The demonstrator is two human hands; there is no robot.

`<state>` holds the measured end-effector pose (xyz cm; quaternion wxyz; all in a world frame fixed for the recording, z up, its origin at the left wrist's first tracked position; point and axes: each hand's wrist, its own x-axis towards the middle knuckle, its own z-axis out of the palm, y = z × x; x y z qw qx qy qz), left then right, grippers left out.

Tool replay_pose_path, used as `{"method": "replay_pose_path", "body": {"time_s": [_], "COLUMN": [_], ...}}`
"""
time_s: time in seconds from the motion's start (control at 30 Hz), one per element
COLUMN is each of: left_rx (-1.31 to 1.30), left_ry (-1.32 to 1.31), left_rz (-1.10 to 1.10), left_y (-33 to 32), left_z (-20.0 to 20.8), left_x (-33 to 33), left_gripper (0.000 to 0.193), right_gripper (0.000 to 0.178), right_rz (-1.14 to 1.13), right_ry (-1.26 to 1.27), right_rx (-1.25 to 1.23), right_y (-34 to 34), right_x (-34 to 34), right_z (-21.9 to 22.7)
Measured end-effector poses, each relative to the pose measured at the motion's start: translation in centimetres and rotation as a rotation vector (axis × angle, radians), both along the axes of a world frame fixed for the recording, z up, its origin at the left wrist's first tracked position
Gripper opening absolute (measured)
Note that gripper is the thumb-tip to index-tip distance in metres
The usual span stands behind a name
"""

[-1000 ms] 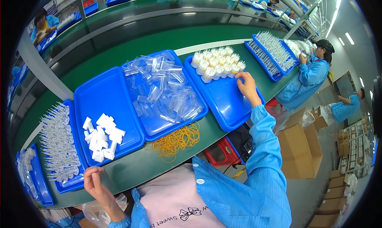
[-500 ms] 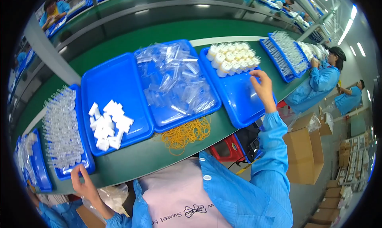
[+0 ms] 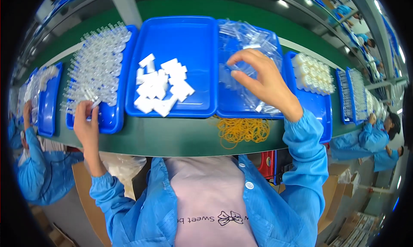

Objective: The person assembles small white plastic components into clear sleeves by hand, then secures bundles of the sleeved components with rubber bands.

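My left hand (image 3: 87, 124) is at the near end of a blue tray (image 3: 112, 124) packed with rows of clear plastic tubes with thin stems (image 3: 97, 66). Its thumb and fingertips close on one tilted clear tube (image 3: 95, 102) at the edge of the rows. Over a second blue tray, heaped with clear plastic sleeves (image 3: 245, 36), hangs my right hand (image 3: 264, 79). Its thumb and index finger are apart, with nothing visible between them. Between the hands, white blocks (image 3: 159, 85) lie loose in the near half of another blue tray (image 3: 185, 36).
Yellow rubber bands (image 3: 243, 130) lie on the green table (image 3: 172, 137) by its front edge. To the right, a blue tray (image 3: 316, 113) carries white capped pieces (image 3: 313, 73). Co-workers in blue sit at both sides, one with a hand (image 3: 28, 111) near the far-left tray.
The view has turned left. My left hand has come up to the tube tray and closed on a tube. The right hand has moved left, from the capped-piece tray to over the sleeves.
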<state>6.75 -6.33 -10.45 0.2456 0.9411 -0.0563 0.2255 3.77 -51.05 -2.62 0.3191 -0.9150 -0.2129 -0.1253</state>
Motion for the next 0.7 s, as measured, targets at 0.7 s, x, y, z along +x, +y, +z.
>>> {"method": "replay_pose_path", "body": {"time_s": [0.7], "left_rx": [-1.17], "left_ry": [0.32], "left_rz": [-0.518], "left_y": [-9.8], "left_z": [1.5], "left_x": [-8.3], "left_gripper": [0.024], "right_gripper": [0.017], "right_rz": [0.092], "right_ry": [0.051], "right_rx": [-0.287], "right_y": [6.8], "right_x": [4.4], "right_z": [-8.3]}}
